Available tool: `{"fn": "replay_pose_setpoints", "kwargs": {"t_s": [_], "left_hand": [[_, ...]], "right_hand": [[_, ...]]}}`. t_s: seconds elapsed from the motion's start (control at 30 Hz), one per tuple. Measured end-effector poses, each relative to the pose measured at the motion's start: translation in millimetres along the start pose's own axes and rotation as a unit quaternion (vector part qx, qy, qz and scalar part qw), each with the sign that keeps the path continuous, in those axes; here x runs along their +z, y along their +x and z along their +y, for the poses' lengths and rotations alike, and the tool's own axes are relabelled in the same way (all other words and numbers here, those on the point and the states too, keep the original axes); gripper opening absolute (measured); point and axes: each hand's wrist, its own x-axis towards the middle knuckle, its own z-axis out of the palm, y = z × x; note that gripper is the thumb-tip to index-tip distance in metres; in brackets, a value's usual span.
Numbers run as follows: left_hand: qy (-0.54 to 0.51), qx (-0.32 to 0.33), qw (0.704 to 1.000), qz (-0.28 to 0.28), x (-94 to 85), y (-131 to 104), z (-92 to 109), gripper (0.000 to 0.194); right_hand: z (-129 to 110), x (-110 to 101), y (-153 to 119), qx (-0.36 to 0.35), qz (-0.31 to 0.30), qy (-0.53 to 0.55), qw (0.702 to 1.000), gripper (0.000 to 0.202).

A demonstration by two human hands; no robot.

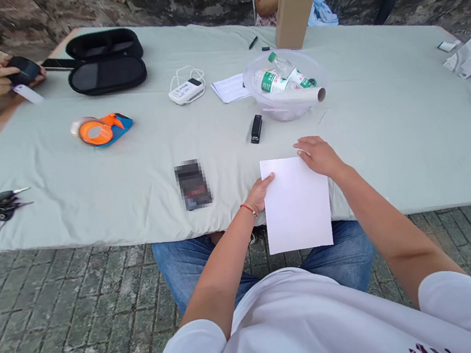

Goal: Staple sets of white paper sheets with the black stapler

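Keeping the paper [297,208] level seemed to need light pressure: the left hand [260,194] pinched its left edge; the right hand [321,157] curved at its far-right corner, grip unclear, above the table [146,179].

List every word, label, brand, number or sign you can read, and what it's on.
No text reads clearly.
White shirt: ornate dark-red lettering, partly cut off, not legible.
Bottle label: green and white, print too small.
White device with a cord: dark print, too small.
Black stapler: pale marking, too small.
Sheet lying flat: faint lines, too small.
Held white paper: no text visible.
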Motion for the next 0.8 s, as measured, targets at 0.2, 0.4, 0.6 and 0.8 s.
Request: {"fn": "replay_pose_setpoints", "kwargs": {"t_s": [0.2, 0.4, 0.6, 0.8], "left_hand": [[-0.019, -0.015, 0.999, -0.028, -0.2, 0.4, 0.3, 0.038], [-0.033, -0.023, 0.998, -0.041, -1.9, 1.6, -0.6, 0.034], [-0.035, -0.026, 0.999, -0.032, -3.1, 2.6, -0.9, 0.031], [-0.030, -0.032, 0.999, -0.029, 0.5, -2.0, 3.2, 0.029]], "right_hand": [[-51.7, 10.6, 36.9, -0.066, -0.078, 0.102, 0.990, 0.036], [-77.0, 14.2, 51.3, -0.052, -0.177, 0.109, 0.977, 0.037], [-81.3, 16.3, 52.5, -0.036, -0.167, 0.100, 0.980, 0.033], [-83.7, 17.7, 53.8, -0.019, -0.169, 0.132, 0.977, 0.025]]}}
